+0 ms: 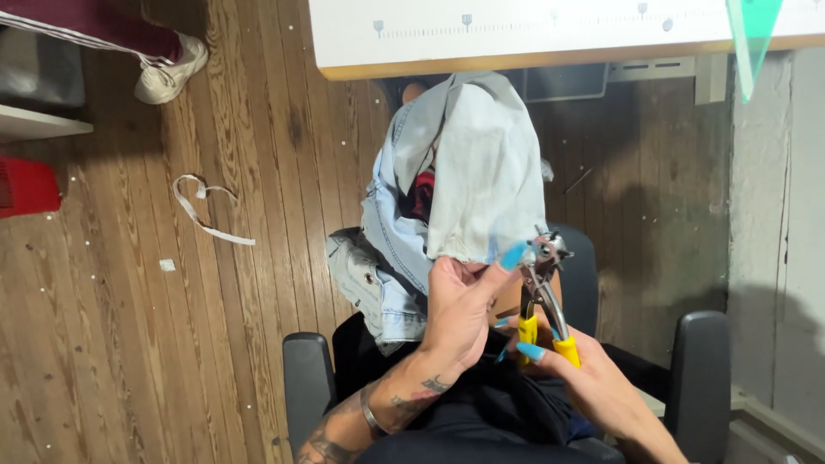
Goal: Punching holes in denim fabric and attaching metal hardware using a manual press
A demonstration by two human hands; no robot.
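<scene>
We see the wooden floor (129,344) spread wide to the left of both hands, and above them the pale surface (516,34) with a row of small ruler-like marks along its edge. Under us is a black chair (700,369), its armrests on either side of our hands. A light denim garment (464,172) hangs from the edge of the surface down to our hands, its lower hem right at the left fingertips. A red patch shows in the fold, too small for us to tell what it is.

Our left hand (460,314) has its grip closed on the hem of the denim, thumb and fingers pinching the cloth. Our right hand (563,361) has its grip wrapped around the yellow handles of the punch pliers (541,288), whose metal head sits at the hem, just right of the left thumb.

Far left of the hands lie a white strip of tape (202,210), a white shoe (172,73) and a red box (26,185). A green triangle (752,34) hangs top right.
</scene>
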